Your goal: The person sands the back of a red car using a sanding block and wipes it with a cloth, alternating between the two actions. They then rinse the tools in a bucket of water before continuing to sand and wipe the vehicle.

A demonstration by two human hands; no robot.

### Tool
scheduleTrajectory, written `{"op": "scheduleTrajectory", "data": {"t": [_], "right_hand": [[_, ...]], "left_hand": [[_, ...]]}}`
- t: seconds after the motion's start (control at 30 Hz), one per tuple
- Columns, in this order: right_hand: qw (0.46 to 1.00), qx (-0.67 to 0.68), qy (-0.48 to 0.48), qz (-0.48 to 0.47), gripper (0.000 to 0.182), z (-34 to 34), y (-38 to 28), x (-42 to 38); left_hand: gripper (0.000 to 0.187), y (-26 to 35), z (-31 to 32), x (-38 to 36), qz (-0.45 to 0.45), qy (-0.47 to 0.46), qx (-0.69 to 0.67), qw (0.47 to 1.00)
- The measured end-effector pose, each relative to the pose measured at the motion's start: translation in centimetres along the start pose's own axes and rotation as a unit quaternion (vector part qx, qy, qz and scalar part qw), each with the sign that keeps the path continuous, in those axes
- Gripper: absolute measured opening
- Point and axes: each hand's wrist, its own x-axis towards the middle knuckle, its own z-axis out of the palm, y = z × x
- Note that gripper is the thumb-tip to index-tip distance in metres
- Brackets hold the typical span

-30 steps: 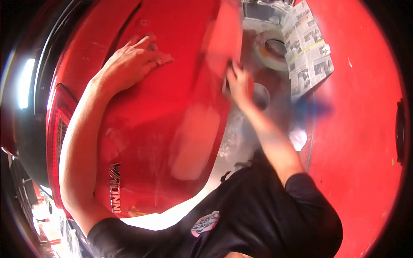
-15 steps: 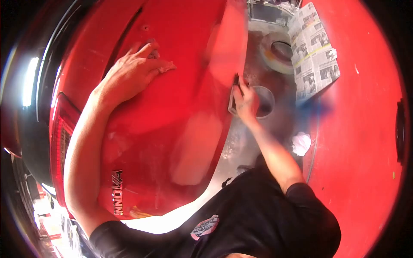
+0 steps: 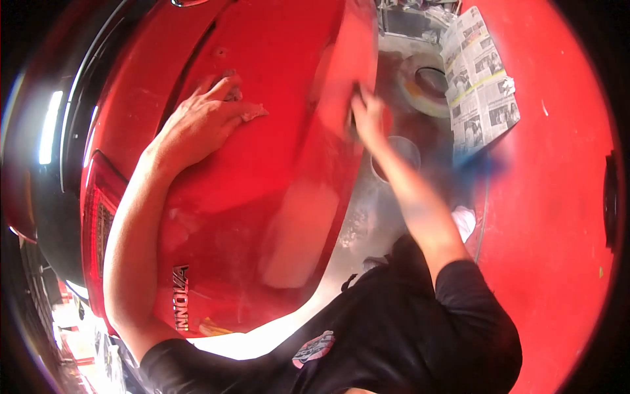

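Observation:
My left hand (image 3: 203, 121) rests on the red car panel (image 3: 262, 151) with its fingers closed round a crumpled greyish cloth (image 3: 252, 113). At the panel's right edge, my right hand (image 3: 369, 118) grips a dark flat block (image 3: 354, 108) against the red surface; motion blurs it somewhat. A dull, pale patch (image 3: 298, 236) shows lower on the panel. The chrome INNOVA lettering (image 3: 182, 299) is near the panel's bottom left. Just below my right hand, a round container (image 3: 396, 159) stands on the floor, partly covered by my forearm.
Newspaper sheets (image 3: 479, 85) lie along another red panel (image 3: 551, 197) on the right. Between the panels are a round ring-shaped object (image 3: 426, 82) and a white crumpled item (image 3: 464, 222). A tail light (image 3: 102, 217) borders the left side.
My right hand has moved up along the panel's edge with the dark block. My left hand stays in nearly the same place with the cloth.

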Motion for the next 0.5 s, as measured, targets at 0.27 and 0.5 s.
{"op": "scheduleTrajectory", "data": {"t": [0.27,0.5], "right_hand": [[0.996,-0.047,0.05,-0.055,0.056,-2.7,0.5,-7.4],[0.979,-0.199,-0.003,0.046,0.051,-1.5,-3.4,7.4]], "left_hand": [[0.034,0.4,0.4,-0.3,-0.011,0.037,-0.038,0.999],[0.035,0.3,0.0,0.2,-0.018,-0.013,-0.03,0.999]]}}
